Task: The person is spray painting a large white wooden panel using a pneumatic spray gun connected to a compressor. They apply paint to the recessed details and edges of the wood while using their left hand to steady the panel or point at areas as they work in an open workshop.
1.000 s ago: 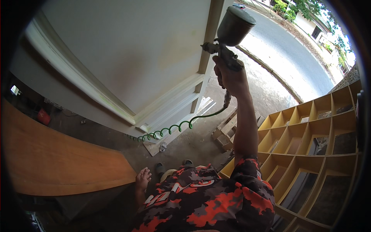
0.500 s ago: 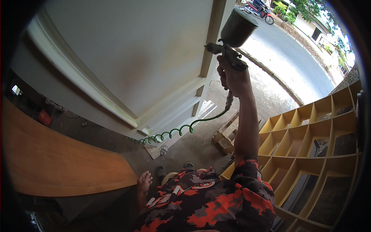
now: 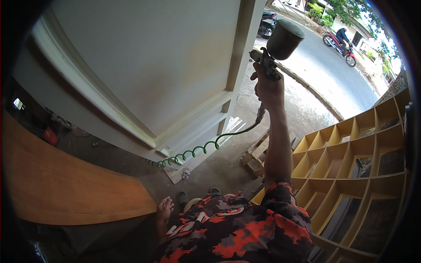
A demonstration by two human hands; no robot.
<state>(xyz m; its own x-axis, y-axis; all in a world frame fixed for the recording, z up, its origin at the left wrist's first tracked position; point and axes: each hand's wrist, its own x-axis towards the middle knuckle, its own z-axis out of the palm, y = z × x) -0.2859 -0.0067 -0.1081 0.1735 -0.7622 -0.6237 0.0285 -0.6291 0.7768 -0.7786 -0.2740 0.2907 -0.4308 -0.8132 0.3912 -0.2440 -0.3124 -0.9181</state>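
My right hand (image 3: 269, 91) grips a metal spray gun (image 3: 268, 63) with a grey cup (image 3: 284, 40) on top, raised beside the right edge of a white-painted panel (image 3: 153, 61) with moulded frames. A coiled green hose (image 3: 199, 149) runs from the gun's handle down to the left. My left hand (image 3: 164, 206) hangs low with loosely bent fingers and nothing in it, beside the end of an orange-brown curved board (image 3: 79, 179).
A yellow wooden shelf unit (image 3: 342, 160) fills the right. Wooden pieces (image 3: 256, 153) lie on the concrete floor (image 3: 206, 171), and a red object (image 3: 50, 136) is at the left. Beyond are a road (image 3: 320, 50), a parked motorbike (image 3: 265, 28) and a rider (image 3: 342, 37) on a red motorbike.
My right hand and the spray gun have shifted right, away from the panel's edge, with the cup slightly lower. The red motorbike has entered and moved rightward along the road.
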